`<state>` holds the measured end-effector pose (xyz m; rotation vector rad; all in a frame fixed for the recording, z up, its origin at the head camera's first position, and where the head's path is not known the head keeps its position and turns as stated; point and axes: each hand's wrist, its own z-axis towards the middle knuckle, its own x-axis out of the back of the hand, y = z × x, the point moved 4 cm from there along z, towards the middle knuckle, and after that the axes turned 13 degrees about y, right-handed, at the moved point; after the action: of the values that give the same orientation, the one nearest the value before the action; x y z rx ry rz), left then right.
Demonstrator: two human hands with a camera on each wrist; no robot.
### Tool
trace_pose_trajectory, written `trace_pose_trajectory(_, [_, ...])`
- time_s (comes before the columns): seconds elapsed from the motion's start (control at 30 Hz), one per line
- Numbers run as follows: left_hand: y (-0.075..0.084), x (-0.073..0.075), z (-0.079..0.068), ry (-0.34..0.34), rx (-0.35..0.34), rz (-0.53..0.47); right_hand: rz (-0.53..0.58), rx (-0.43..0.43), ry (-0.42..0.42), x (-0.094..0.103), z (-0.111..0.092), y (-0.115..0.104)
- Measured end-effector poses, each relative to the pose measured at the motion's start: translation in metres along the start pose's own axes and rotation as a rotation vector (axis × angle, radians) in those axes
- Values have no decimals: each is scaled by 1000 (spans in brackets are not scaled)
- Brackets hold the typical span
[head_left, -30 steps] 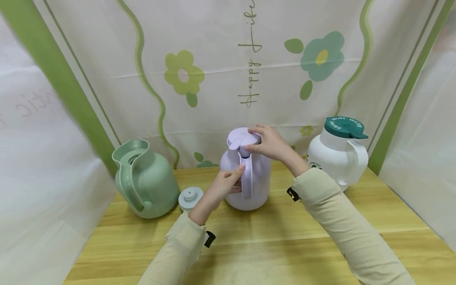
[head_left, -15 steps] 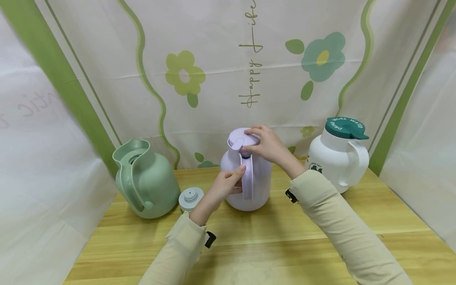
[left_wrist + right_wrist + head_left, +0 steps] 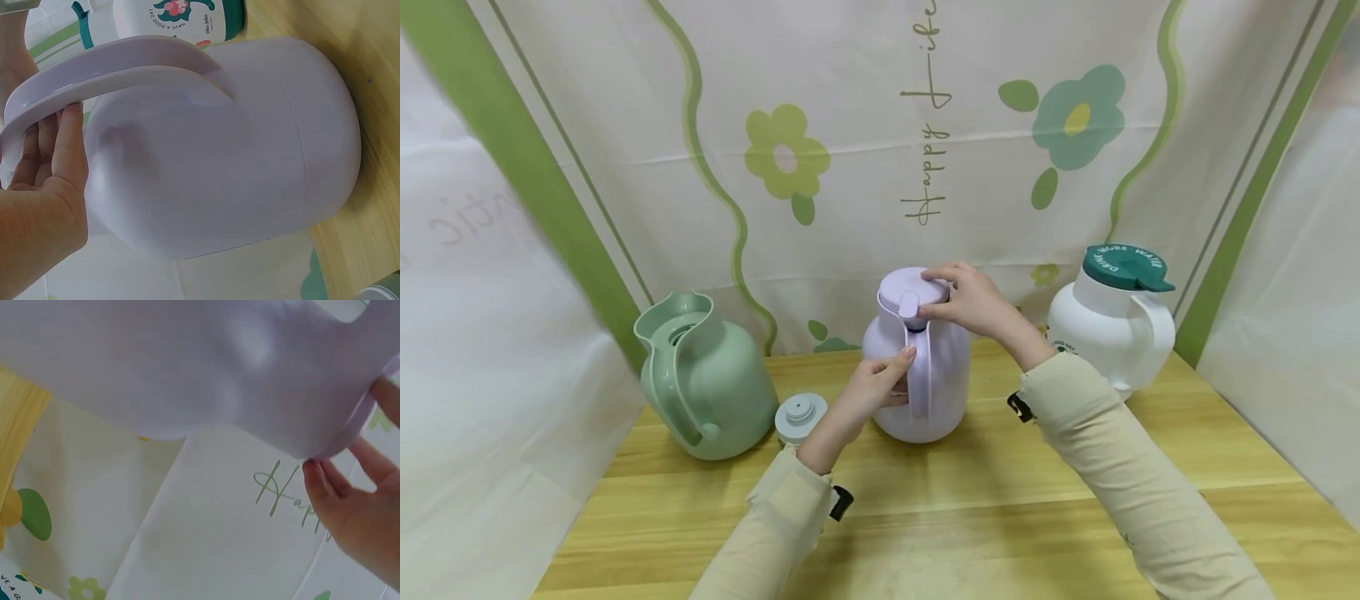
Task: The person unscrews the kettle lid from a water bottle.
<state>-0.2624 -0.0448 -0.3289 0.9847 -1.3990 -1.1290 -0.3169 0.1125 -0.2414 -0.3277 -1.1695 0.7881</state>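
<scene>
A lilac vacuum jug (image 3: 951, 383) stands upright on the table, its handle (image 3: 919, 383) facing me. My left hand (image 3: 876, 385) holds that handle, thumb on its top and fingers inside the loop, as the left wrist view shows. On the jug's mouth sits a round lilac lid (image 3: 906, 285), its small tab (image 3: 909, 303) roughly in line with the handle. My right hand (image 3: 973, 304) grips the lid at its right edge, thumb near the tab and fingers over the rim. In the right wrist view the fingertips (image 3: 317, 481) touch the rim from beside.
A green jug (image 3: 730, 392) with an uncovered mouth stands at left. Between it and the lilac jug lies a pale grey stopper (image 3: 801, 414). A white jug (image 3: 1097, 333) with a dark green lid (image 3: 1123, 267) stands at right. A printed cloth hangs behind the wooden table (image 3: 925, 533).
The lid has turned on the jug, its tab swinging right from the left of the handle into line with it. My right fingers moved with it. My left hand keeps its hold.
</scene>
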Motion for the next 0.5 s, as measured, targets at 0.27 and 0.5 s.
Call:
trace_pose_trajectory(0.27, [-1,0,-1,15,0,-2,27,-7,-115,3,-3,0])
trace_pose_trajectory(0.5, [-2,0,1,6,18,-4,-52,-19,-114,-5,-4,-12])
